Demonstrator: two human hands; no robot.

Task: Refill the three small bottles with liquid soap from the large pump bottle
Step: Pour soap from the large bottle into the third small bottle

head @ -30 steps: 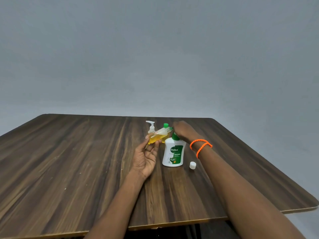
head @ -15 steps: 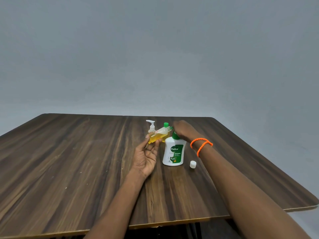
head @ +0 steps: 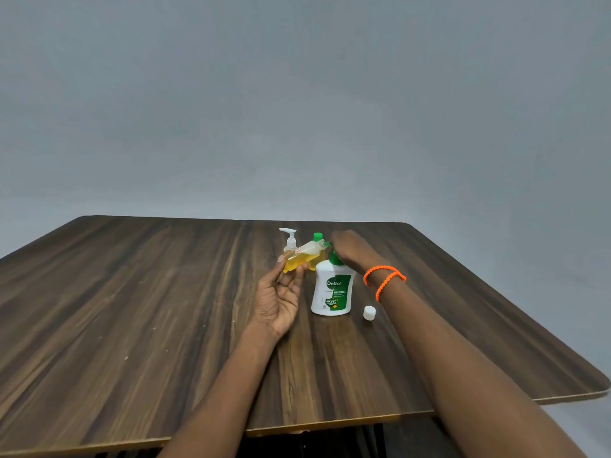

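Yellow soap half-filled the small bottle (head: 302,257), pinched tilted in left hand (head: 277,299) fingertips at frame centre, mouth meeting the pump bottle (head: 332,289) spout. Right hand (head: 352,251) pressed the pump; finger curl unclear. Loose cap (head: 369,313) lay right.

The tabletop (head: 148,309) looks like dark wood-grain laminate, smooth with a faint sheen; the large pump bottle (head: 332,294) is glossy white plastic with a printed green label; the tilted small bottle (head: 302,257) is clear, translucent plastic; at 3 o'clock of the large bottle, a loose cap (head: 369,313) is matt white plastic.
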